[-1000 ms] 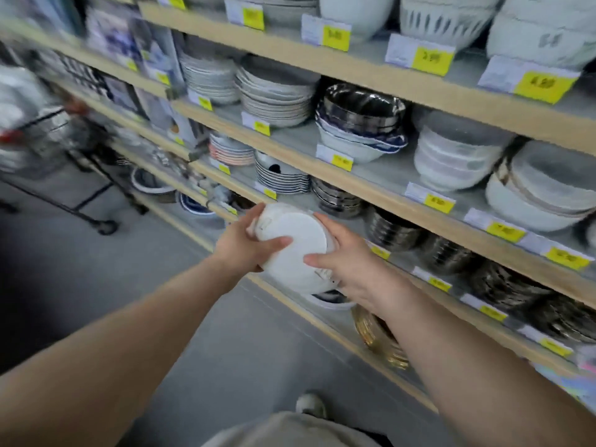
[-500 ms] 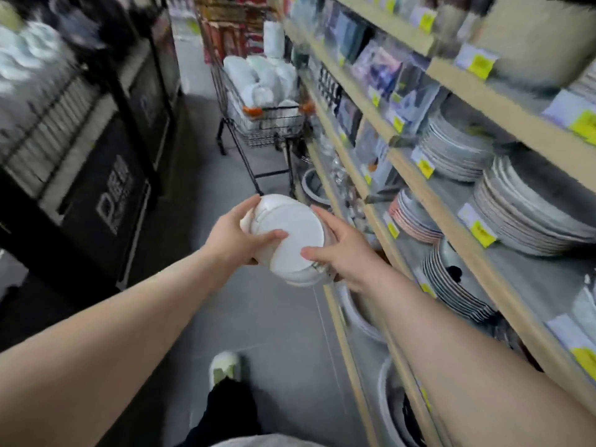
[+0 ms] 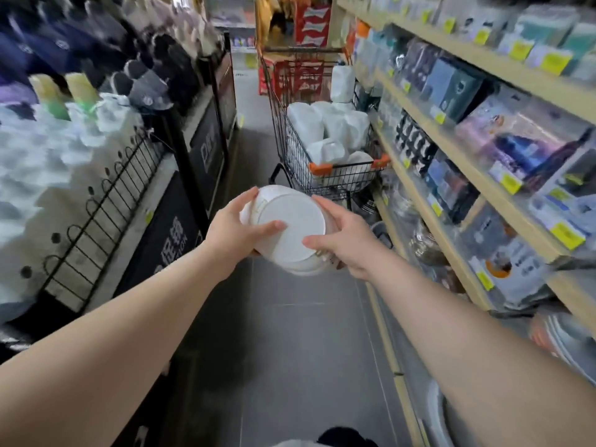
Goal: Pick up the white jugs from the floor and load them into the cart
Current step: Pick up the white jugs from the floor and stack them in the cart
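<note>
White jug [image 3: 290,233] is held between both hands, base twd us, above the grey floor [image 3: 306,333] mid-aisle. Left hand [image 3: 232,233] wraps its side w/ thumb across the base; right hand [image 3: 345,240] curls round the opp. side. Since half a sec ago our view has swung down the aisle, so the wire cart [image 3: 290,156], piled w/ more white jugs [image 3: 325,127], is straight ahead & nearer. Yellow price tags [image 3: 553,62] on the shelves [image 3: 503,72] are too blurred to read; black panel [image 3: 167,240] at left shows white letters ending "TION".
</note>
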`<state>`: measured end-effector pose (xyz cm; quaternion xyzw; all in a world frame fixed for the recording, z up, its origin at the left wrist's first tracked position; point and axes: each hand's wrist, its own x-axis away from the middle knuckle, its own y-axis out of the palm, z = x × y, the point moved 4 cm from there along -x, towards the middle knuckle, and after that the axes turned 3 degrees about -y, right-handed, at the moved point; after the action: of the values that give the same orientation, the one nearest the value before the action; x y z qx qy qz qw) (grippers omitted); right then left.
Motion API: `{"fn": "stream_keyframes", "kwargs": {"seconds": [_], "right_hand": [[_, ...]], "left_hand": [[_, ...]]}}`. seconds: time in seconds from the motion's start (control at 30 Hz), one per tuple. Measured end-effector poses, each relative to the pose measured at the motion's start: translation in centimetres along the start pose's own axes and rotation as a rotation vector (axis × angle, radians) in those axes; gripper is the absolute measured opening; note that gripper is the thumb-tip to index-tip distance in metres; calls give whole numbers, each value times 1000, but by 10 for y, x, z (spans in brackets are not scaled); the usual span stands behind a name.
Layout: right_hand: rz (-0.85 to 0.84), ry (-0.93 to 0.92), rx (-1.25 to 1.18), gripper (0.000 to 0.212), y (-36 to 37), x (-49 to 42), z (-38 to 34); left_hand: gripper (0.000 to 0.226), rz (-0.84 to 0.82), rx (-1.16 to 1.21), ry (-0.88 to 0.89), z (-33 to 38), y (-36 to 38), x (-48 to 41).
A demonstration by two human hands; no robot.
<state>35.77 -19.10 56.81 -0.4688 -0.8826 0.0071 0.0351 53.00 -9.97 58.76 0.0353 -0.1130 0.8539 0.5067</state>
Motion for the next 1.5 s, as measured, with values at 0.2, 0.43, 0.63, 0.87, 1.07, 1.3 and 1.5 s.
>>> {"fn": "stream_keyframes", "kwargs": {"seconds": [0.2, 0.43, 0.63, 0.87, 1.07, 1.3, 1.5], "right_hand": [[-68, -17, 5, 84, 5, -144, -5], [-164, -73, 67, 79, 1, -320, -31], [-152, -112, 106, 80, 10, -450, -44], [-40, -122, 78, 78, 18, -601, -46], [191, -110, 57, 75, 7, -712, -57], [411, -43, 71, 75, -64, -800, -47], [541, -17, 45, 74, -147, -882, -26]], "left_hand": [[82, 69, 20, -2, 18, -22, -121], [83, 167, 54, 22, 53, -39, -278], [80, 223, 52, 42, 74, -63, -398], [80, 136, 13, 80, 90, -88, -571], [80, -11, -58, 114, 129, -91, -716], [74, -194, -131, 120, 154, -24, -840], [74, -305, -131, 46, 169, 62, -949]]}}
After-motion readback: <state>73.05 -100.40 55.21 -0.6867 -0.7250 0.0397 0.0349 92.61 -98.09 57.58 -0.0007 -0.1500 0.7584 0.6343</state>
